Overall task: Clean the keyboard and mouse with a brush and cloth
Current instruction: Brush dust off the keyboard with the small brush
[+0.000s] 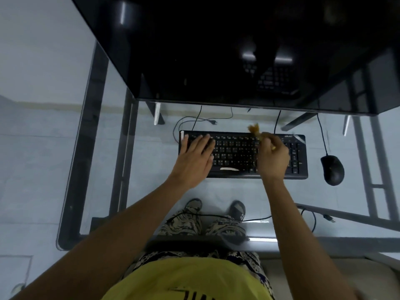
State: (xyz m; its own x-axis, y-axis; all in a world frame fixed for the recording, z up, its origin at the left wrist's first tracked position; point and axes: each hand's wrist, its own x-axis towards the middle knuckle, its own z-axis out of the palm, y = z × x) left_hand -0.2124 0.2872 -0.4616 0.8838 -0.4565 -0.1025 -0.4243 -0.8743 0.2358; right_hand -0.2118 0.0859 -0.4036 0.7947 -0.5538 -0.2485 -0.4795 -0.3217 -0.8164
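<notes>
A black keyboard [236, 152] lies on a glass desk [151, 187]. My left hand [194, 156] rests flat on the keyboard's left part, fingers spread. My right hand [273, 158] is over the right part of the keys, closed on a brush [255, 129] whose tan bristles stick up past the keyboard's far edge. A black mouse [333, 169] sits to the right of the keyboard, apart from both hands. No cloth is visible.
A dark monitor [216, 50] looms over the far side of the desk. Cables [194, 122] run behind the keyboard and below the glass. Through the glass I see my legs and sandals [216, 211]. The desk's black frame [86, 148] runs along the left.
</notes>
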